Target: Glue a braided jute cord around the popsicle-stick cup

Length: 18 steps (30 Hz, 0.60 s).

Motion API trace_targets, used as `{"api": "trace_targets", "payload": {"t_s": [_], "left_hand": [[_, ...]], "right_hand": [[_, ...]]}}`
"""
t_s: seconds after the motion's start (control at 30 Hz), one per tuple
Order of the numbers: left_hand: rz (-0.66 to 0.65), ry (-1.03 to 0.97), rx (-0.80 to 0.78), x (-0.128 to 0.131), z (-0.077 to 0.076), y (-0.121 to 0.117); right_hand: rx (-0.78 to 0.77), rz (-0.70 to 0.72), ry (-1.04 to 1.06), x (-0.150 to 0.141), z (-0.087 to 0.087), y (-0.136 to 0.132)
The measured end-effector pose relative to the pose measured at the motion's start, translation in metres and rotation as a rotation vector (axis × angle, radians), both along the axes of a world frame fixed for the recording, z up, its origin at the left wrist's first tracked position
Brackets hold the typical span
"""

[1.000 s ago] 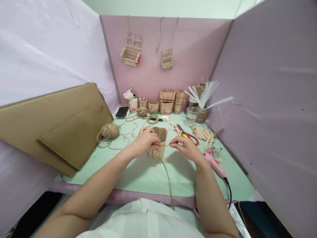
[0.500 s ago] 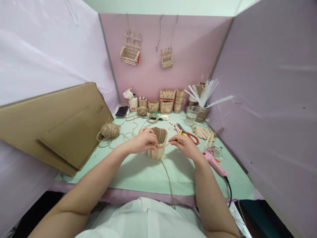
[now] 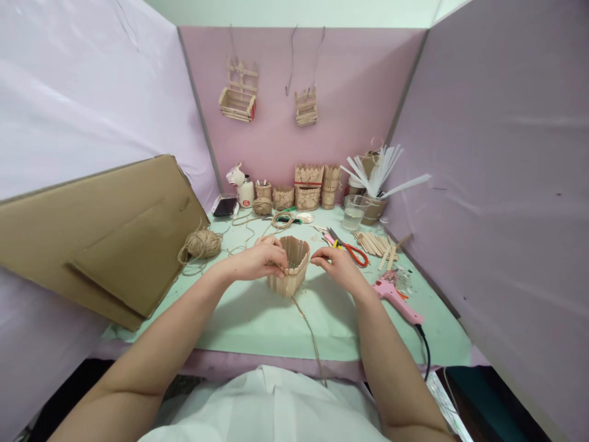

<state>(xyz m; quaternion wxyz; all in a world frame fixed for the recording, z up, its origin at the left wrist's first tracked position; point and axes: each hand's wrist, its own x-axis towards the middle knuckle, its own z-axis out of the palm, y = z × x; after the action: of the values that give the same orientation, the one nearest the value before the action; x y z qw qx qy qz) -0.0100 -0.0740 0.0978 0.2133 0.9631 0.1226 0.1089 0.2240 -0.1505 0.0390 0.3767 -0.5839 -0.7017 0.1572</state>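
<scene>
A small pot made of upright wooden craft sticks [image 3: 291, 283] stands on the green table in front of me, with its scalloped rim uppermost. My left hand [image 3: 267, 258] is closed on the pot's left rim, its fingertips partly hidden inside. Just beside the right rim, my right hand [image 3: 335, 264] pinches a thin strand of twine that runs to the pot; only a little of it shows. Another length of jute twine [image 3: 309, 325] trails from the pot's base over the table's front edge.
Right of the pot lie a pink glue gun [image 3: 399, 302], red-handled scissors [image 3: 354, 253] and loose craft sticks [image 3: 373, 243]. A twine ball [image 3: 203, 243] sits left, near a cardboard sheet [image 3: 115, 227]. Behind are a plastic cup of water [image 3: 353, 216] and several finished stick pots [image 3: 307, 197].
My right hand has come closer to the pot's rim, shortening the visible strand between them. The pot has turned or tilted slightly in my left hand. The view has shifted a little.
</scene>
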Motion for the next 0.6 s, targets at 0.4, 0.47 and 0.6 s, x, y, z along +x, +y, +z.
{"api": "trace_targets", "payload": {"t_s": [0.4, 0.47, 0.6], "left_hand": [[0.310, 0.004, 0.341, 0.026, 0.004, -0.042], [0.382, -0.006, 0.385, 0.034, -0.002, -0.050], [0.459, -0.014, 0.404, 0.043, -0.013, -0.055]], "right_hand": [[0.011, -0.001, -0.005, -0.002, -0.001, 0.002], [0.008, 0.000, -0.001, -0.002, 0.000, 0.002], [0.005, -0.010, -0.004, -0.001, 0.001, 0.001]]}}
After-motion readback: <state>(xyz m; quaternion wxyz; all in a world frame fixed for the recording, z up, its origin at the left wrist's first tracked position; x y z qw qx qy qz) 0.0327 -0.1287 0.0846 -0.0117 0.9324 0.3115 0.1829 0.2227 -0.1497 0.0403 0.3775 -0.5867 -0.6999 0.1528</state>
